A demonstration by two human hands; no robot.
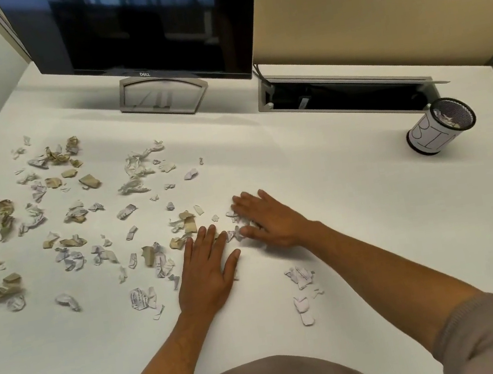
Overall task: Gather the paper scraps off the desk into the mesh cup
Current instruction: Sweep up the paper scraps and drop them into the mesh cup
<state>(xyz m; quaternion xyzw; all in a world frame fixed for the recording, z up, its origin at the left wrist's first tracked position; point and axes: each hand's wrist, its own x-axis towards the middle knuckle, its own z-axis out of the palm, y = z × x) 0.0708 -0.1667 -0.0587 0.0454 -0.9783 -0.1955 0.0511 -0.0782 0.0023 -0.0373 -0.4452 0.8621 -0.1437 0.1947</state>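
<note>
Both hands, left [208,266] and right [265,219], lie flat, fingers straight, flanking paper scraps [236,233] (mesh cup [439,126] far right).

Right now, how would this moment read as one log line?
hands: left, right flat on desk | paper scraps between | mesh cup far right

scraps [73,212] left on desk [358,217], cup [439,130] right

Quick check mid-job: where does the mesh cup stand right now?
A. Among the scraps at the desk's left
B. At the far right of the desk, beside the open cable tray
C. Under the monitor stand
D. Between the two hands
B: the black mesh cup with a white paper label stands at the white desk's far right, just beside the open cable tray, with a few scraps already inside.
</note>
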